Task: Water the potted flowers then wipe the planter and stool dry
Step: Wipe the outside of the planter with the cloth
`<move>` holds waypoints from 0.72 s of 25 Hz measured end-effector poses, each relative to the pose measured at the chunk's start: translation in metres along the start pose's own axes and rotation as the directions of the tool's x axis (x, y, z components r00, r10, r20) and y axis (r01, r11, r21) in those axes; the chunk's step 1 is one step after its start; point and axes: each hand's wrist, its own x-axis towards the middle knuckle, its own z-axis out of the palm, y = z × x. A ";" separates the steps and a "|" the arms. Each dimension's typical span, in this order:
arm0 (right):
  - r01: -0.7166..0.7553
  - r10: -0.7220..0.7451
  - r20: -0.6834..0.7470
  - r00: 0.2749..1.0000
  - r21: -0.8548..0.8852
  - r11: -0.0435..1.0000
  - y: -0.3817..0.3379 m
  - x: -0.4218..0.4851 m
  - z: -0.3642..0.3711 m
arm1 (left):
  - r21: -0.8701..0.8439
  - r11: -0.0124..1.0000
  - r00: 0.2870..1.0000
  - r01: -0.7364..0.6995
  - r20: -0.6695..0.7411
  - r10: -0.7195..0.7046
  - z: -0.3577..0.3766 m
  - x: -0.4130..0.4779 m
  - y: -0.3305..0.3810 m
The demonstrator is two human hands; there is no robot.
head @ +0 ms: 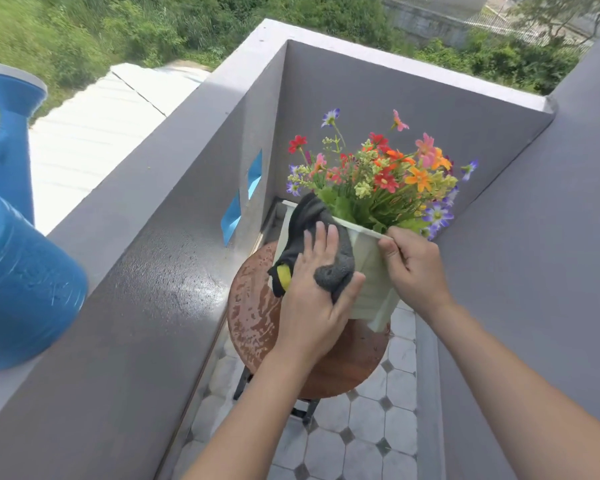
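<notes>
A white planter [373, 271] full of colourful flowers [381, 171] stands on a round brown stool [253, 323] whose top shows wet patches. My left hand [312, 299] presses a dark grey cloth [329, 268] with a yellow tag against the planter's left side; the cloth drapes over the rim. On the planter's near right rim my right hand [413, 268] pinches the edge. A blue watering can [18, 268] rests on the wall ledge at the far left.
A grey parapet wall [160, 271] with a wet, shiny top runs along the left and wraps round the corner behind the flowers. Grey wall rises on the right. Tiled floor [361, 438] shows below the stool. Greenery and a white roof lie beyond.
</notes>
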 end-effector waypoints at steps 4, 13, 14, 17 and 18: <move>-0.012 0.013 -0.011 1.000 0.055 0.998 0.007 -0.009 -0.006 | 0.144 0.985 0.995 0.095 0.002 -0.096 -0.002 0.017 -0.004; -0.016 0.017 -0.016 1.000 0.065 0.998 0.018 -0.016 -0.008 | 0.111 0.988 0.992 0.104 -0.086 -0.095 0.015 0.004 0.017; -0.016 0.017 -0.015 1.000 0.064 0.998 0.018 -0.015 -0.008 | 0.184 0.982 0.995 0.032 -0.101 -0.014 0.016 0.002 0.017; 0.009 -0.007 -0.019 1.000 0.070 0.998 0.018 -0.014 -0.007 | 0.194 0.976 0.971 -0.104 -0.193 0.142 0.017 -0.008 0.013; 0.018 -0.017 -0.019 1.000 0.074 0.997 0.018 -0.015 -0.007 | 0.137 0.988 0.965 -0.075 -0.239 0.106 0.014 -0.008 0.012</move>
